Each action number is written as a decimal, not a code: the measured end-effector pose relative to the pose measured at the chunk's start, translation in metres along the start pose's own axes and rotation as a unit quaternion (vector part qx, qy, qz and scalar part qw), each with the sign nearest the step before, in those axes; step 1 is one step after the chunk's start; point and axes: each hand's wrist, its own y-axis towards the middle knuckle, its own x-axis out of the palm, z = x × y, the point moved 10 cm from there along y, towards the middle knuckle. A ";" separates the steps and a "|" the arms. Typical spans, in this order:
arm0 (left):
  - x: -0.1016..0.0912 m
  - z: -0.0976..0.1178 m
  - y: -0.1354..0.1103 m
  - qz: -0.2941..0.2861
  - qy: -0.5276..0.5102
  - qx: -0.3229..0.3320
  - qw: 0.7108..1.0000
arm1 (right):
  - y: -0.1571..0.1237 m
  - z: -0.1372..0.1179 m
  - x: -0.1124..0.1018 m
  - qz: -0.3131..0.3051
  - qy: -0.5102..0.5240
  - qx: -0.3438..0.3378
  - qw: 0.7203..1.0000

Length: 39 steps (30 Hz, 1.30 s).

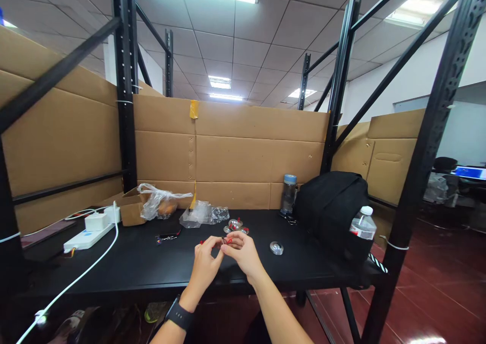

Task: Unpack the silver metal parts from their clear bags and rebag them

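My left hand [205,263] and my right hand [242,252] meet over the black table [152,268], fingers pinched together on a small red and metal part [227,241] held between them. A black watch sits on my left wrist. Just beyond my hands lie small round metal parts with red bits [235,225]. A single round metal disc [276,248] rests to the right of my right hand.
A black backpack [329,207] with a water bottle [363,224] stands at the right, a grey bottle [288,194] beside it. Plastic bags [201,214], a cardboard box [127,205] and a white power strip [89,235] with cable lie to the left. Cardboard walls surround the table.
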 end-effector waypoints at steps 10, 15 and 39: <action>-0.043 -0.062 0.015 -0.016 0.191 -0.102 0.976 | -0.021 -0.043 -0.149 0.219 -0.412 -0.088 0.880; -0.034 -0.077 0.015 -0.047 0.200 -0.114 0.972 | -0.017 -0.026 -0.196 0.168 -0.494 -0.027 0.852; -0.041 -0.072 0.014 -0.041 0.178 -0.121 0.976 | 0.084 0.020 -0.090 0.034 -0.643 0.065 0.762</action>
